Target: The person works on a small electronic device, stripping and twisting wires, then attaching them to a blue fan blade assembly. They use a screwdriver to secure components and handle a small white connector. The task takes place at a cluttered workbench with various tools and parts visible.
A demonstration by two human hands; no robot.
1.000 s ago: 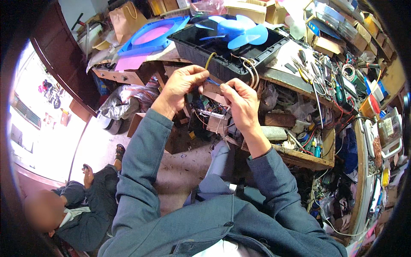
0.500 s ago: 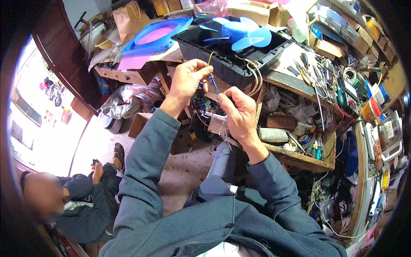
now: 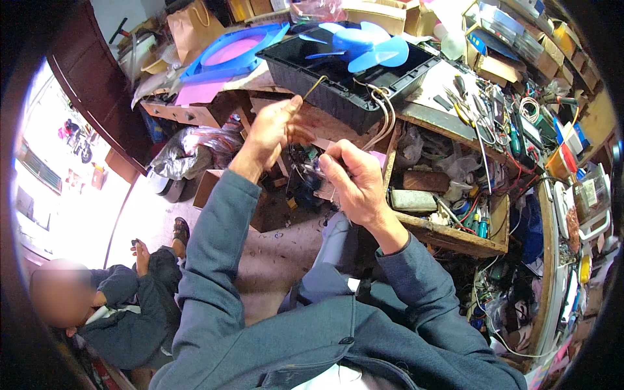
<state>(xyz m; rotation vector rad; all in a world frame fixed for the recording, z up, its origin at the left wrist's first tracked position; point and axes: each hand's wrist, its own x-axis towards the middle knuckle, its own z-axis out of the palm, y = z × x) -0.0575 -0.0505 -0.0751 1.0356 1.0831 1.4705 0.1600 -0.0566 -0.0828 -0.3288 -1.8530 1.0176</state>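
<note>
In front of the black plastic casing (image 3: pixel 354 110), my left hand (image 3: pixel 270 136) pinches the end of a thin yellow wire (image 3: pixel 314 86) between thumb and finger. That wire runs up towards the casing's near rim. Lower and to the right, my right hand (image 3: pixel 361 185) is closed with its thumb pressed against the fingers. Whatever it holds is too small or hidden to make out. A blue fan blade (image 3: pixel 364 45) rests over the casing. Looped pale cables (image 3: pixel 390 117) hang down its near side.
On the bench left of the casing lies a blue ring-shaped frame (image 3: pixel 260 42). Pliers and screwdrivers (image 3: pixel 468 104) crowd the bench at right. Below juts an open wooden drawer (image 3: pixel 448 237) full of parts. A seated person (image 3: pixel 123 312) is at lower left.
My left hand has shifted slightly left and its lower fingers have loosened. My right hand has turned and curled more. The blue wire seen between them is out of sight.
</note>
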